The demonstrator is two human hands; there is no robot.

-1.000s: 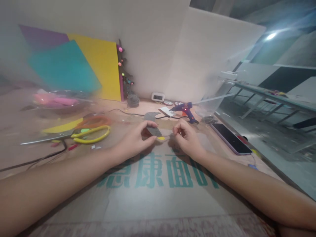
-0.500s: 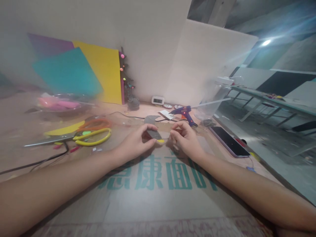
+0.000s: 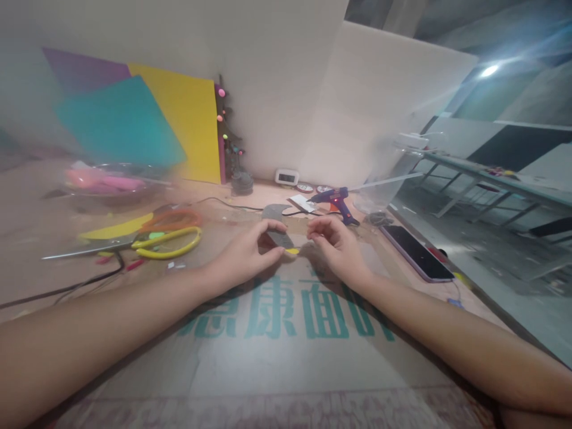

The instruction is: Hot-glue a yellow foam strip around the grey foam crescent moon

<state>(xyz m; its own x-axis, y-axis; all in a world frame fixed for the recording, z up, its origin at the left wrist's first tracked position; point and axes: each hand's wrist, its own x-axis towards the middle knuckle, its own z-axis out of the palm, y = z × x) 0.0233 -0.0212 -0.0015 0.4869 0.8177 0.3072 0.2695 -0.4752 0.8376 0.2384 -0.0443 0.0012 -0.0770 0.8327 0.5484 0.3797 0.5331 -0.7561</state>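
My left hand [image 3: 257, 250] is closed in a pinch on a dark grey flat piece [image 3: 280, 239], which looks like felt or foam. A small yellow piece [image 3: 292, 251] shows at its lower edge, by my thumb tip. Just to the right, my right hand [image 3: 333, 241] has its thumb and fingertips pressed together; whatever they hold, if anything, is too small to make out. Both hands are slightly above the cardboard [image 3: 268, 369] with green printed characters. Behind my left fingers lies another grey curved piece [image 3: 273, 211].
A purple hot glue gun [image 3: 333, 199] with a lit red light lies behind my right hand. Yellow-handled scissors [image 3: 167, 244] and a black cable [image 3: 67, 293] are at left. A phone [image 3: 416, 253] lies at right. A small white clock [image 3: 286, 177] stands at the back.
My right fingertips have shifted slightly up from the grey piece, and the gap between the hands is a little wider. My left hand keeps its pinch. The camera view has shifted slightly.
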